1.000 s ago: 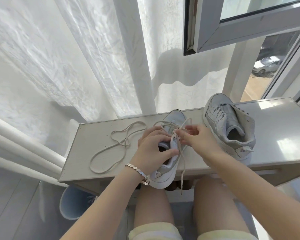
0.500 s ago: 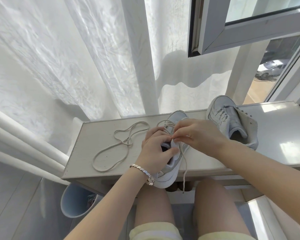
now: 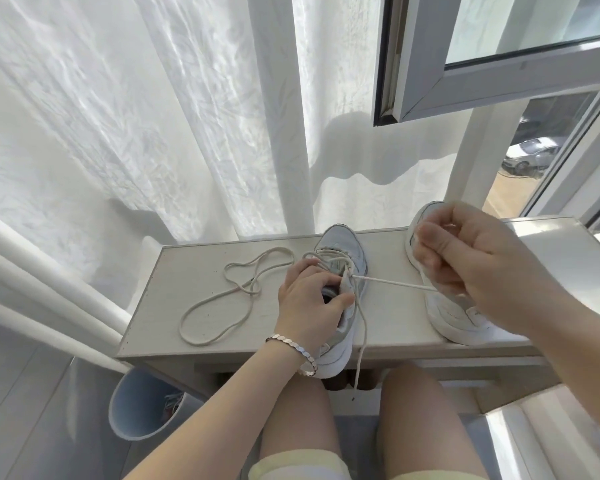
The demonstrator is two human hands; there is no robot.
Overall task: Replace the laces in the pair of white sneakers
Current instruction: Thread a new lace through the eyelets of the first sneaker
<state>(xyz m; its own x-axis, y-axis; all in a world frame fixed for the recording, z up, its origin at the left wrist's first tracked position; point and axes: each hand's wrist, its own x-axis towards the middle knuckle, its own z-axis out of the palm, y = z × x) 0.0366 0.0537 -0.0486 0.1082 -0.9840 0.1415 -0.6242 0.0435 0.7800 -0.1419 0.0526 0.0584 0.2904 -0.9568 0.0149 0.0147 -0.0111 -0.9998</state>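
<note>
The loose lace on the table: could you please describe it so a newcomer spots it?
Start at the pale table below the curtain. Left of the sneaker under the left hand, the loose lace lies in open loops. Unlike the taut lace in the right hand, it runs through no shoe.

A home window nook: sheer white curtains [image 3: 136, 116], open window [image 3: 499, 57], low pale bench [image 3: 194, 271].
</note>
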